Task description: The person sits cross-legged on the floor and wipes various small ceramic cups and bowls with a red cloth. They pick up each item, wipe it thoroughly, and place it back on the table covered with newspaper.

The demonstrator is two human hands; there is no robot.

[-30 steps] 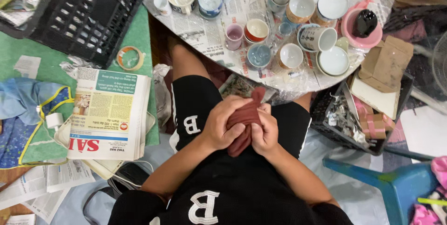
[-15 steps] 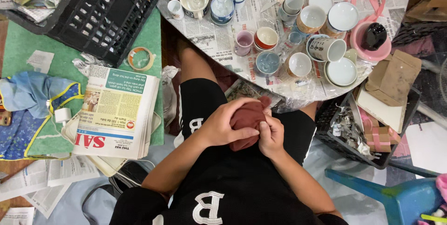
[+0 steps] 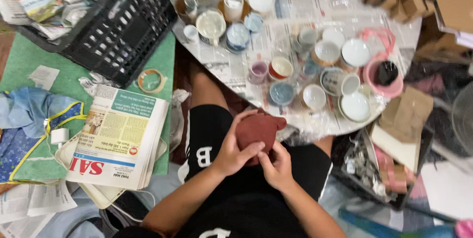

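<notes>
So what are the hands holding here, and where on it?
Both hands hold a reddish-brown clay lump over the lap: left hand cups its left side and underside, right hand grips its lower right edge.

Round table (image 3: 394, 36) w/ newspaper cover (image 3: 295, 21), cups, bowls (image 3: 355, 52).

The person wears black shorts (image 3: 207, 139) with a white block letter on the leg, and a black top (image 3: 246, 218) with a white marking. Both forearms and hands are bare.
</notes>
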